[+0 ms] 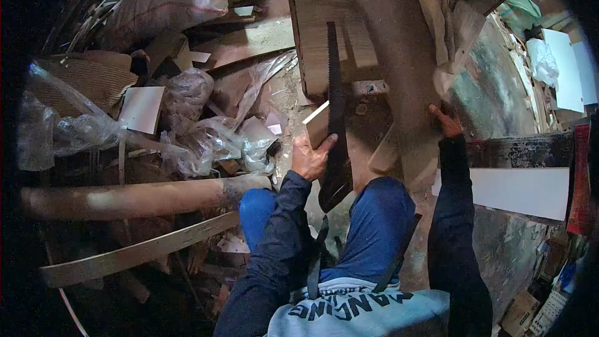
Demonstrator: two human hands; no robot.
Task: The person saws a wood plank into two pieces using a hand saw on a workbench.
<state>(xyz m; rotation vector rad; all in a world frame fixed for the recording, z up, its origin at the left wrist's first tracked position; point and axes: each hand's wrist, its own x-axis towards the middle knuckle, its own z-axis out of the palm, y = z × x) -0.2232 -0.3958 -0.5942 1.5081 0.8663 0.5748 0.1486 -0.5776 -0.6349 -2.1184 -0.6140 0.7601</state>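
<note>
My left hand [311, 157] is closed around a small pale wood block [317, 123] and the edge of a dark handsaw [336, 112], its thumb lying against the blade. The saw is long and narrow, with teeth along its left edge and its tip toward the top. To the right, my right hand [447, 122] rests with fingers apart at the edge of a wide brown board [399, 43], which looks blurred. Behind the saw stands a wooden box-like piece [312, 31].
Clear plastic wrap [206, 143] and wood scraps litter the floor at the left, near a cardboard tube [150, 198] and a curved wood strip [143, 246]. A large sack [168, 3] lies at the upper left. A white panel [518, 192] is at the right.
</note>
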